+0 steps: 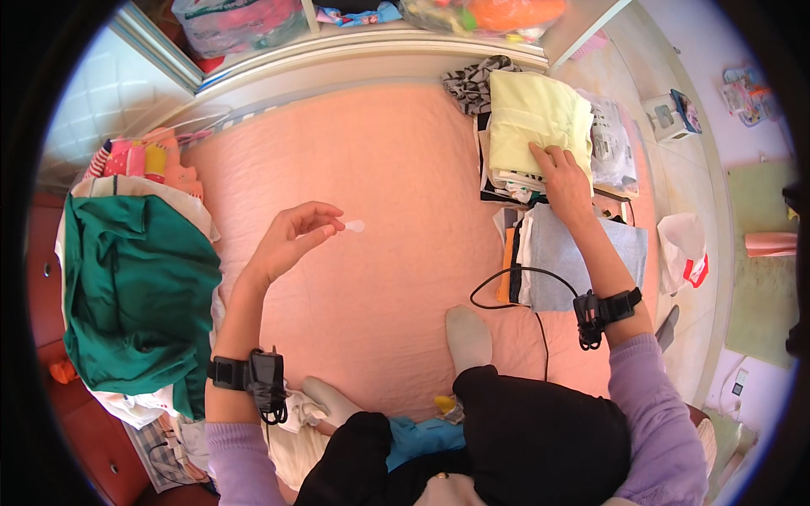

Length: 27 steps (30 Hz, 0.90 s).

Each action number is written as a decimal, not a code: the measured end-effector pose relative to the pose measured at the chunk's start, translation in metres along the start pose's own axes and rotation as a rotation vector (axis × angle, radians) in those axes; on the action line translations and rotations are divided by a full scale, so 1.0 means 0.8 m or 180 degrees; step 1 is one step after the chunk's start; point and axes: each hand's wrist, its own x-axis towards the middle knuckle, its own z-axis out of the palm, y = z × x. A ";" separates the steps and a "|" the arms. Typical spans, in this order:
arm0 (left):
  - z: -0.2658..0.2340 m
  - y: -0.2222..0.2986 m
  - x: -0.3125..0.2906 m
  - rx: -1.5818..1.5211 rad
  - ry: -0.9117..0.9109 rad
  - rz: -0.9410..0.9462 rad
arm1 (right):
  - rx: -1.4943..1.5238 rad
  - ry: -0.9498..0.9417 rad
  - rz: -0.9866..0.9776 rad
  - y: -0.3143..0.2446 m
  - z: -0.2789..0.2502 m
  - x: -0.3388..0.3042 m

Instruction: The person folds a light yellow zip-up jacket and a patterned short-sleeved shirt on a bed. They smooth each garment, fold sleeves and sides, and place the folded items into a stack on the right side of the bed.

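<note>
Over the middle-left of the bed, my left hand (pixel 299 236) is closed, its thumb and fingertips pinching a small whitish, translucent piece (pixel 355 226). What kind of thing that is, I cannot make out. My right hand (pixel 564 181) rests with extended fingers on a pale yellow folded cloth (pixel 540 114), which tops a stack of folded clothes at the back right. Just nearer lies a second stack, with a light grey-blue folded garment (pixel 578 257) on top, under my right forearm.
A large green garment (pixel 139 287) is heaped at the left, beside patterned clothes (pixel 139 160). A pink sheet (pixel 371 160) covers the bed. A black cable (pixel 540 329) loops near my right knee. Plastic-wrapped items (pixel 612 139) sit right of the yellow cloth. Shelves with filled bags (pixel 240 25) stand behind.
</note>
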 end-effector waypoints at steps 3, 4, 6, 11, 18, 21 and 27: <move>0.002 -0.005 0.002 -0.0006 -0.0045 -0.0015 | 0.0046 -0.0075 0.0061 0.008 -0.010 0.004; 0.003 -0.006 0.003 -0.0006 -0.0055 0.0004 | 0.0059 -0.0096 0.0056 0.010 -0.015 0.006; 0.003 -0.009 0.003 -0.0008 -0.0076 0.0024 | -0.0026 0.0009 0.0169 0.012 -0.024 0.005; 0.006 -0.014 0.004 0.0022 -0.0094 -0.0030 | -0.0151 -0.0035 0.0628 0.019 -0.036 -0.003; 0.008 -0.015 0.003 -0.0057 -0.0105 -0.0031 | -0.0291 0.0376 0.0485 0.034 -0.051 0.012; 0.007 -0.015 0.002 -0.0079 -0.0108 -0.0045 | -0.0361 0.0681 0.0439 0.047 -0.076 0.015; 0.006 -0.016 -0.001 -0.0066 -0.0072 -0.0107 | -0.0245 0.0336 0.0589 0.038 -0.076 -0.025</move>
